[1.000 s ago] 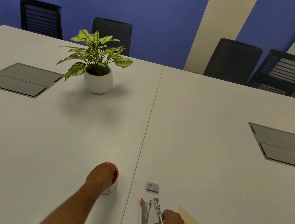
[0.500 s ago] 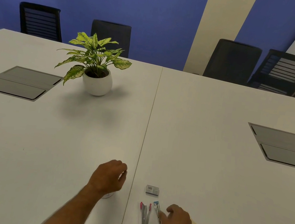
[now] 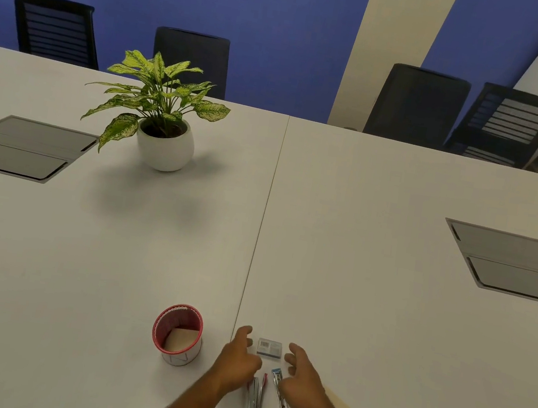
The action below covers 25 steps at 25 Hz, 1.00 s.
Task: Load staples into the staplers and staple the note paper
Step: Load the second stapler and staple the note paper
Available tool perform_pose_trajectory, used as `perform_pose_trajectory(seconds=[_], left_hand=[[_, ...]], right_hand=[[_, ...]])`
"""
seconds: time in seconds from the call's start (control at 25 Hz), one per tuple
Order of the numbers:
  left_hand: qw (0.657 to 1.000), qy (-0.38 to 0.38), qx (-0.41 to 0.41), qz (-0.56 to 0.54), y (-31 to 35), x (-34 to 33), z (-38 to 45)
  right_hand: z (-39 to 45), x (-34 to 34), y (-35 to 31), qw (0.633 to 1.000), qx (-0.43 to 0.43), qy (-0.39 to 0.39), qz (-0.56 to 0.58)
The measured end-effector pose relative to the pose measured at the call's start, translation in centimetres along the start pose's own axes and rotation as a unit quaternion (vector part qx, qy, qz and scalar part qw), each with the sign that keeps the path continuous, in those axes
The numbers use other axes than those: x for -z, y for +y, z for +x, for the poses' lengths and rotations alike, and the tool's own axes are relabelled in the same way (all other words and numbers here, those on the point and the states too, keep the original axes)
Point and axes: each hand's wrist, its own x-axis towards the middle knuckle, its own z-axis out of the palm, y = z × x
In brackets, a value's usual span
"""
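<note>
Two white tables [image 3: 362, 217] joined at seam, blue wall [image 3: 219, 6] behind; both hands' fingers [image 3: 244, 333] relaxed, holding nothing.

Your left hand [image 3: 240, 360] and your right hand [image 3: 303, 378] are both bare, with no glove, ring or watch to see. Your two forearms are also uncovered down to the bottom edge of the view, so no sleeve shows.
</note>
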Motion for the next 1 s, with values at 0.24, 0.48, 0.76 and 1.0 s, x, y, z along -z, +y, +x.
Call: perform_pose_trajectory(seconds=[0.24, 0.48, 0.76, 1.0], left_hand=[[0.997, -0.034, 0.03, -0.057, 0.6, -0.4, 0.0], [0.993, 0.023, 0.03, -0.111, 0.8, -0.4, -0.6], [0.978, 0.11, -0.019, -0.176, 0.8, -1.0, -1.9], [0.944, 0.124, 0.009, -0.306, 0.6, -0.3, -2.3]], right_hand=[[0.9, -0.2, -0.1, 0.998, 0.004, -0.062, 0.009], [1.0, 0.2, 0.0, 0.994, 0.008, 0.043, 0.097], [0.2, 0.9, -0.5, 0.926, 0.002, 0.166, 0.338], [-1.1, 1.1, -0.8, 0.904, 0.017, 0.119, 0.41]])
